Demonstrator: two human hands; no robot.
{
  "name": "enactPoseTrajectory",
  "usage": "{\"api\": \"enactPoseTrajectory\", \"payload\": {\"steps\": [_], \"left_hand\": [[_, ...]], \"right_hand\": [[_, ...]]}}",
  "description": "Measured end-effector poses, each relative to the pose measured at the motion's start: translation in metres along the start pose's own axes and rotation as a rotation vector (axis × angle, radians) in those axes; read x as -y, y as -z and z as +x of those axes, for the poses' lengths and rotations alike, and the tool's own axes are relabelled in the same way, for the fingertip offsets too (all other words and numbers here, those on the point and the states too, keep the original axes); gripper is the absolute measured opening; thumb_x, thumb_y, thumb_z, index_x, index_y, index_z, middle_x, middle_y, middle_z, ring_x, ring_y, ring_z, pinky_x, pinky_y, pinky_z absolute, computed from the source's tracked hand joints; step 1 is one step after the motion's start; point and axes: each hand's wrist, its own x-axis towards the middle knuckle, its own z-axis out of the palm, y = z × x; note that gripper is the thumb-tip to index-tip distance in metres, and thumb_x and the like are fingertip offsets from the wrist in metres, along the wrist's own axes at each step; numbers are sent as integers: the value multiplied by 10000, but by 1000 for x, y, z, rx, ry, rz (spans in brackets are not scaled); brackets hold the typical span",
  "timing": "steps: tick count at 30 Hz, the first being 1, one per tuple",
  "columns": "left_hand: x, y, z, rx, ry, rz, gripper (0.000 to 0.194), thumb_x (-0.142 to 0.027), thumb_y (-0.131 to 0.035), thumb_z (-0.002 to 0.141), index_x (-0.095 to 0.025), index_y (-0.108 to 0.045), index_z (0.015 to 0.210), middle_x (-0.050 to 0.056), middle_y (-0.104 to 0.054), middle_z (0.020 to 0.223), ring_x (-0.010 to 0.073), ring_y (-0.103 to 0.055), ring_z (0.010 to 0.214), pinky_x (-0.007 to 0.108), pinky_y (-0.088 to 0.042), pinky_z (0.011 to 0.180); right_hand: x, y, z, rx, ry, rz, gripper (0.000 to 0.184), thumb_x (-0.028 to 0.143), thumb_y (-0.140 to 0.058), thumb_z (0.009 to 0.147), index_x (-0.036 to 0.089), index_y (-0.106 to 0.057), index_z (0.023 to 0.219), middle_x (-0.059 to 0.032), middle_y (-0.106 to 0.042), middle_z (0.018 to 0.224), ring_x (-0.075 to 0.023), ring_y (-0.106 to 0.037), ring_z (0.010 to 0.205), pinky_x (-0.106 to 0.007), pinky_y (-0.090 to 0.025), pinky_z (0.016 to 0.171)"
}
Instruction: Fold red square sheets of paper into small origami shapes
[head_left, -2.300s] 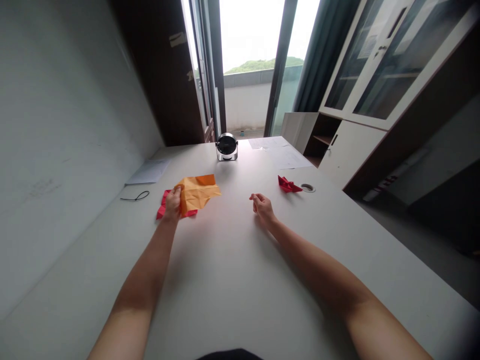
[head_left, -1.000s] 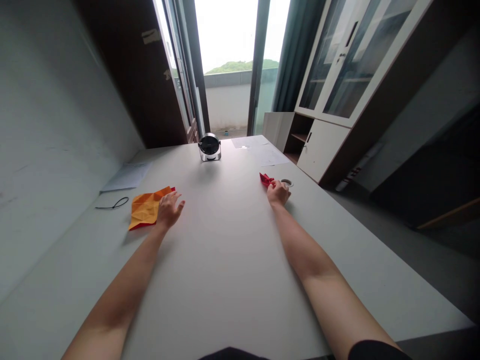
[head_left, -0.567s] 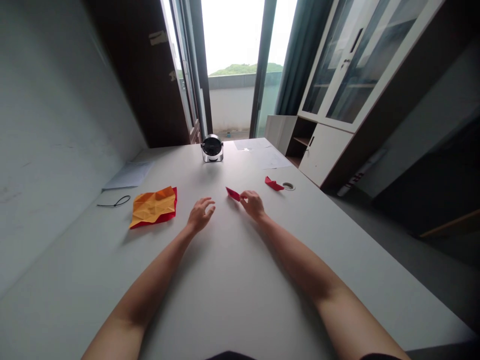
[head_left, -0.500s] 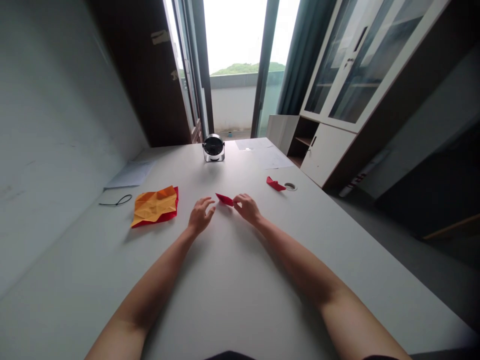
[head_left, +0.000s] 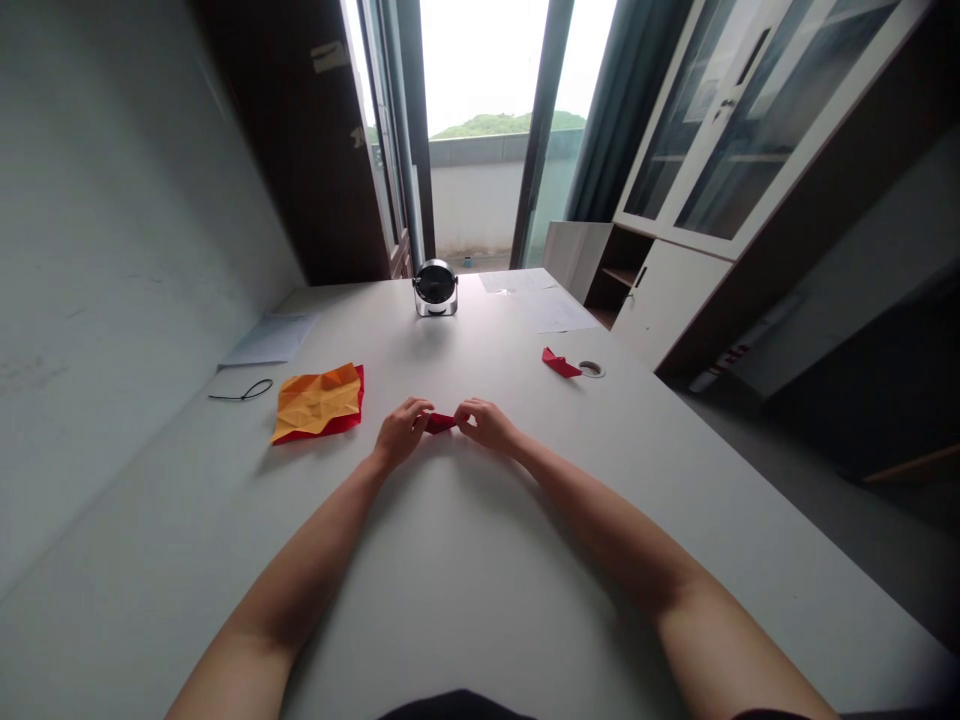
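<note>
The folded red paper (head_left: 440, 423) is held between the left hand (head_left: 402, 434) and the right hand (head_left: 489, 427), one end at each set of fingertips, probably so that it is steadied from both sides and its folds are kept from springing apart. The left hand is slightly curled, its thumb and fingers drawn in on the near end; the right hand is closed in a small pinch, thumb against forefinger, on the other. Whether the paper is rested on the counter (head_left: 450, 580) or lifted just above it cannot be told.

Outward of the left hand, a creased orange sheet (head_left: 319, 403) is laid over a red sheet (head_left: 343, 425), seemingly set aside so that the middle is left for both hands. Beyond the right hand, a small red boat (head_left: 560, 363) is placed beside a white ring (head_left: 592, 369).

The held paper is deep red, narrow and compact, with pointed ends; its finer creases are hidden by the fingers.
</note>
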Motion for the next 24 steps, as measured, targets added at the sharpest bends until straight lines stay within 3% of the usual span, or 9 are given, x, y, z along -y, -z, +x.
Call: {"api": "enactPoseTrajectory", "payload": {"steps": [7,12,16,24], "left_hand": [[-5,4,-1,45,-46,-15,182,-170,-513,881,-241,-645,985,32,-653,1149,149,-635,858,259,-488,751],[-6,3,-2,66,11,75,146,-176,-602,818,-250,-668,925,17,-674,1032,143,-621,773,254,-460,718],[-6,0,-2,83,38,141,64,-248,-617,846,-245,-680,861,17,-675,952,147,-615,751,254,-430,693],[-4,-1,-2,80,23,106,253,-318,-460,963,-238,-675,857,22,-682,887,150,-612,747,256,-416,697]], "right_hand": [[1,-3,-1,-18,-19,-25,159,54,-581,793,198,-647,787,-6,-641,756,-151,-552,749,-259,-425,707],[6,-2,0,-40,-13,-73,142,72,-586,821,201,-632,781,-8,-639,755,-153,-546,746,-260,-422,704],[8,-3,0,-18,22,-136,111,97,-609,826,203,-633,801,-17,-640,776,-163,-547,774,-263,-425,708],[10,-4,-1,55,45,-256,69,147,-640,838,212,-651,859,-34,-663,866,-185,-557,868,-279,-436,752]]}}
